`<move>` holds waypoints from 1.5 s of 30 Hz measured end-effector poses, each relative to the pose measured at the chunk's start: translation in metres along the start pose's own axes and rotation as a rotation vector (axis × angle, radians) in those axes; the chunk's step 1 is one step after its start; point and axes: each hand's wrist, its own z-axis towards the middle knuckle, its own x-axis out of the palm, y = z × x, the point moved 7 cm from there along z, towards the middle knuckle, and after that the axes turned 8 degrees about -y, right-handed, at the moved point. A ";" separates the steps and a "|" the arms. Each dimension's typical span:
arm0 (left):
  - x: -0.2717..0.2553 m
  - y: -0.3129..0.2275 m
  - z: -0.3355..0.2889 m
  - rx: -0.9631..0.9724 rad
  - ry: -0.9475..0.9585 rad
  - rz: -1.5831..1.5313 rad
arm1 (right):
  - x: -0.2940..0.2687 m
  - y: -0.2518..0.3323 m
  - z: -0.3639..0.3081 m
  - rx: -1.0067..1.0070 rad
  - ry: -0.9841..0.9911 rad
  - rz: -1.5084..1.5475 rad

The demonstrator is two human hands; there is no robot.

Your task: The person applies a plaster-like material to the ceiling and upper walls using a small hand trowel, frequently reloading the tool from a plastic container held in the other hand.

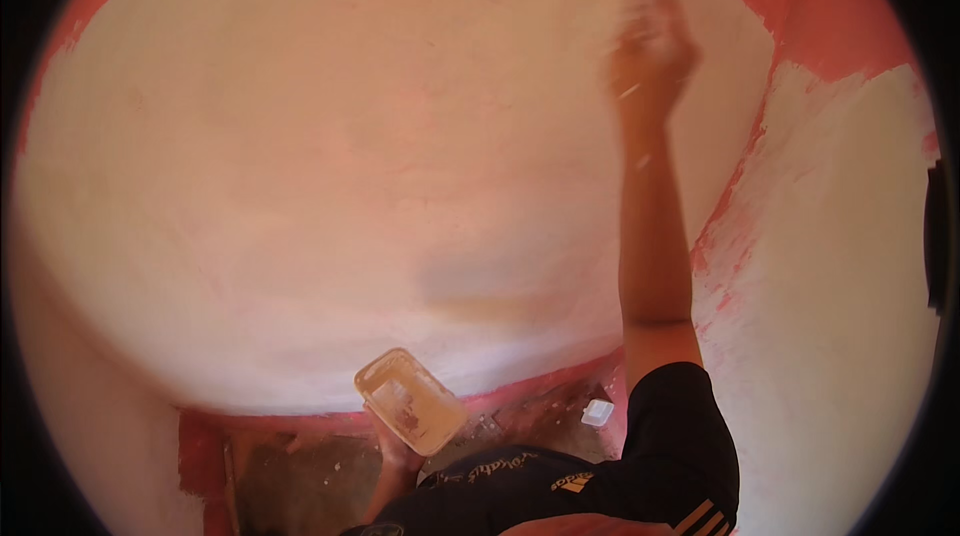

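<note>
My left hand (393, 448), low in the head view, is closed on the underside and edge of a rectangular plastic tub (440, 423). The tub is tilted, its inside smeared with pale paint around a whitish patch. My right hand (655, 61) is raised at the upper right, in front of the pale painted wall (400, 136). Motion blurs it. Its fingers look curled round something thin and pale that sticks up past them, too smeared to name. White paint flecks mark that hand and forearm.
Red paint (840, 6) borders the pale area along the top, the right corner and the base. A second wall (840, 236) stands at right, partly whitened. On the floor (300, 481) lies a small white container (598, 413). A dark object (936, 236) shows at the right rim.
</note>
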 end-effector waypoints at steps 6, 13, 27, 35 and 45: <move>0.005 -0.005 -0.002 -0.032 0.190 0.042 | 0.036 0.081 -0.051 -0.119 0.208 -0.071; -0.005 -0.004 0.007 -0.035 0.186 0.087 | -0.005 0.075 -0.068 -0.171 0.318 0.143; -0.004 -0.006 0.004 -0.044 0.118 0.023 | 0.013 0.132 -0.118 -0.419 0.609 0.293; -0.013 -0.004 0.003 -0.163 0.160 0.013 | -0.006 0.016 -0.050 -0.091 0.159 -0.473; -0.029 -0.008 0.007 -0.052 0.149 0.178 | -0.084 -0.054 -0.108 -0.209 0.241 -0.220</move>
